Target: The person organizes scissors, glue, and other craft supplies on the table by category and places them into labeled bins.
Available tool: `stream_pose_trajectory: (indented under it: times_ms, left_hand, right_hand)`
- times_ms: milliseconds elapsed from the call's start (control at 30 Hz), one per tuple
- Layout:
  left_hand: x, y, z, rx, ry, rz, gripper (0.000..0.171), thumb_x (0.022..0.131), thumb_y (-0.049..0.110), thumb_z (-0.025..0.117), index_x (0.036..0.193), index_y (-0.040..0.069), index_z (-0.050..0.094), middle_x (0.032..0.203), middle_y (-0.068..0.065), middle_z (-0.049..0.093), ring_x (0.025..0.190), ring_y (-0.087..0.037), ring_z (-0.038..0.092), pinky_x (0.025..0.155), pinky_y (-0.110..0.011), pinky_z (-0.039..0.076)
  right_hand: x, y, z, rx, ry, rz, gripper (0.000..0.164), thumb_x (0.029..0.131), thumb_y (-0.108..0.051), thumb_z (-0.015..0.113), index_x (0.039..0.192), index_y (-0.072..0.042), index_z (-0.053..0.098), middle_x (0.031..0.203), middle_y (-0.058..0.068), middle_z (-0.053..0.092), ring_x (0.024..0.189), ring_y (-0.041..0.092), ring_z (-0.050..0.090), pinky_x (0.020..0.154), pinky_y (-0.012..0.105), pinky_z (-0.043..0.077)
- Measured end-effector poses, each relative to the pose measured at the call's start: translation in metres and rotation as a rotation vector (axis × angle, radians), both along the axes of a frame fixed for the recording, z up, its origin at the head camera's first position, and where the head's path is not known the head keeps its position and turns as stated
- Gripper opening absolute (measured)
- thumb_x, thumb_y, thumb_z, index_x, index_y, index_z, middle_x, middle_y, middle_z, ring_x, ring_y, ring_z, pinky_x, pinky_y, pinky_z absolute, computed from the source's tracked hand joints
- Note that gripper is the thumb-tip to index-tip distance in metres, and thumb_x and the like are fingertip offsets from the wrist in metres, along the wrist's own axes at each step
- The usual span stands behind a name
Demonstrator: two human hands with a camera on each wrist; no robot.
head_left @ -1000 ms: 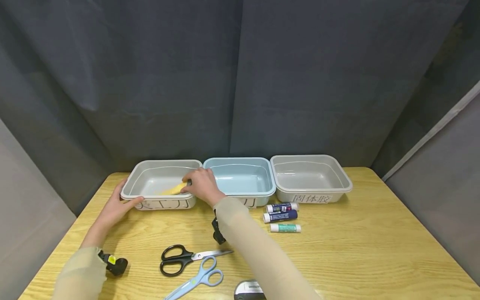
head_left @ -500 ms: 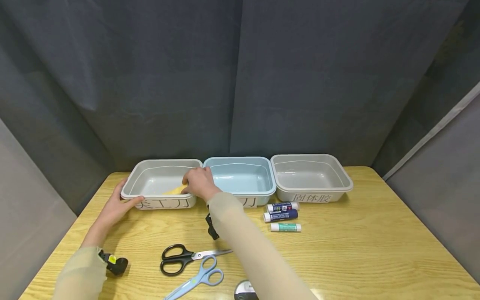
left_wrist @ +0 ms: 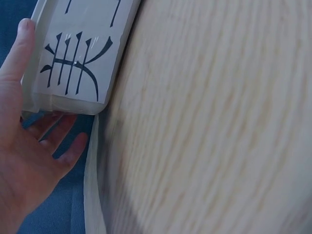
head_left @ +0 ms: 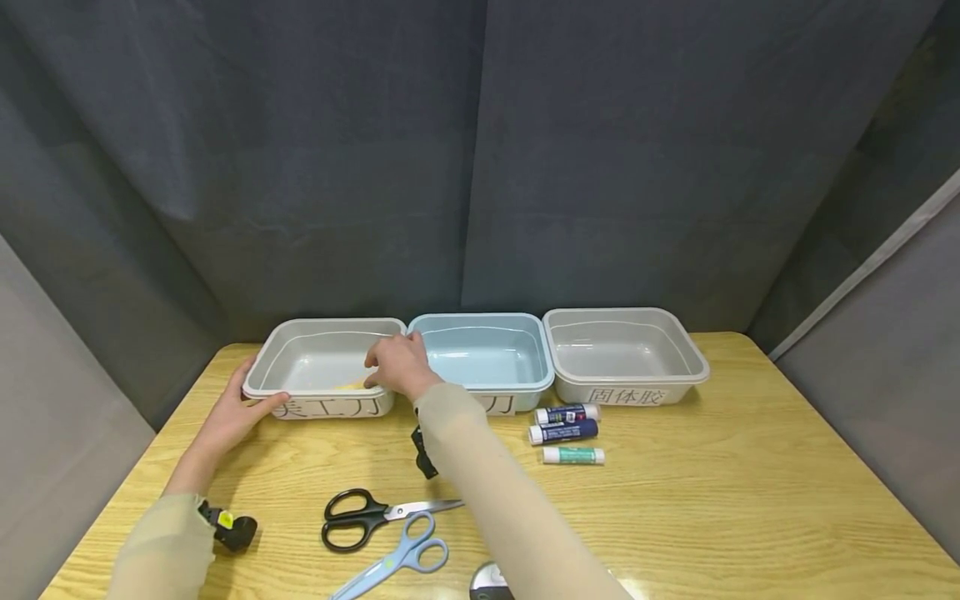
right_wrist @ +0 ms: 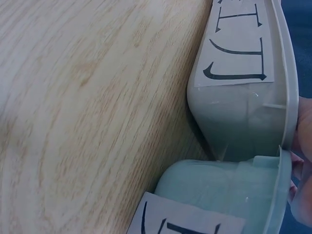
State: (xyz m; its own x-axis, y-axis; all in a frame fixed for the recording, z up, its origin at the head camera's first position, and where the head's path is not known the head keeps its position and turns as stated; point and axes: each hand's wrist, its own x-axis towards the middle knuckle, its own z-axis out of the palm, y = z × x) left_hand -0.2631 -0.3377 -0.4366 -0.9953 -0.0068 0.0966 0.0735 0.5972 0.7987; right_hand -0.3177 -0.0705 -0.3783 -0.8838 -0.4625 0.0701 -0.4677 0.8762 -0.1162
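On the left stands a light grey plastic bin (head_left: 330, 330) with a paper label on its front. My left hand (head_left: 228, 417) holds its left end, thumb along the front rim and the other fingers around the corner, as the left wrist view also shows. My right hand (head_left: 397, 365) reaches over the bin's right end, thumb and index finger apart. Below it a sliver of a yellow utility knife (head_left: 350, 386) shows low behind the front wall; most of it is hidden. In the right wrist view only a strip of my right hand (right_wrist: 304, 185) shows beyond the bin rims.
A light blue bin (head_left: 480, 387) and a second grey bin (head_left: 626, 394) stand in line to the right. Before them lie three glue sticks (head_left: 566, 431). Black scissors (head_left: 352, 521), light blue scissors (head_left: 397, 558) and a part-hidden grey-and-black object (head_left: 487, 583) lie nearer.
My right hand has lowered slightly into the grey bin and its fingers have parted. The yellow utility knife has dropped lower, behind the front wall. My left hand has stayed put.
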Motion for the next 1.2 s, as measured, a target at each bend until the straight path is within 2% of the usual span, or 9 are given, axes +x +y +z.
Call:
stream_pose_trajectory:
  times_ms: [333, 533, 733, 933, 1200]
  left_hand:
    - [0.001, 0.003, 0.001, -0.002, 0.002, 0.007, 0.094, 0.084, 0.036, 0.064, 0.147, 0.009, 0.0, 0.145, -0.029, 0.016, 0.129, -0.047, 0.022, 0.099, -0.062, 0.021]
    - [0.0, 0.003, 0.0, -0.002, 0.005, 0.004, 0.094, 0.084, 0.035, 0.064, 0.147, 0.009, -0.001, 0.145, -0.029, 0.016, 0.128, -0.047, 0.022, 0.099, -0.062, 0.021]
    - [-0.002, 0.002, 0.001, -0.014, -0.008, 0.006, 0.095, 0.084, 0.038, 0.064, 0.147, 0.01, -0.002, 0.146, -0.028, 0.015, 0.129, -0.047, 0.021, 0.099, -0.062, 0.02]
    - [-0.001, 0.003, 0.001, 0.009, -0.011, 0.0, 0.094, 0.084, 0.036, 0.063, 0.147, 0.01, -0.002, 0.146, -0.028, 0.014, 0.13, -0.047, 0.02, 0.1, -0.062, 0.02]
    - [-0.002, 0.005, 0.002, 0.016, -0.01, -0.007, 0.095, 0.085, 0.036, 0.063, 0.147, 0.012, -0.004, 0.147, -0.028, 0.013, 0.13, -0.047, 0.02, 0.1, -0.062, 0.019]
  right_hand:
    - [-0.002, 0.008, 0.0, -0.118, 0.0, 0.029, 0.031, 0.078, -0.041, 0.068, 0.107, -0.03, 0.068, 0.104, -0.018, 0.065, 0.1, 0.008, 0.057, 0.086, 0.03, 0.032]
    - [-0.001, 0.019, -0.002, -0.238, -0.031, 0.082, 0.029, 0.081, -0.035, 0.067, 0.108, -0.024, 0.067, 0.106, -0.011, 0.066, 0.099, 0.008, 0.058, 0.091, 0.026, 0.037]
    - [-0.003, 0.029, -0.002, -0.385, -0.081, 0.125, 0.029, 0.084, -0.027, 0.066, 0.11, -0.016, 0.066, 0.109, -0.004, 0.065, 0.102, 0.013, 0.059, 0.086, 0.023, 0.045]
    - [0.0, 0.039, 0.004, -0.403, -0.09, 0.176, 0.031, 0.085, -0.028, 0.065, 0.113, -0.014, 0.065, 0.11, -0.004, 0.065, 0.095, 0.014, 0.06, 0.079, 0.022, 0.046]
    - [0.009, 0.054, 0.008, -0.443, -0.094, 0.222, 0.032, 0.083, -0.03, 0.065, 0.113, -0.018, 0.064, 0.112, -0.005, 0.063, 0.103, 0.015, 0.058, 0.085, 0.022, 0.045]
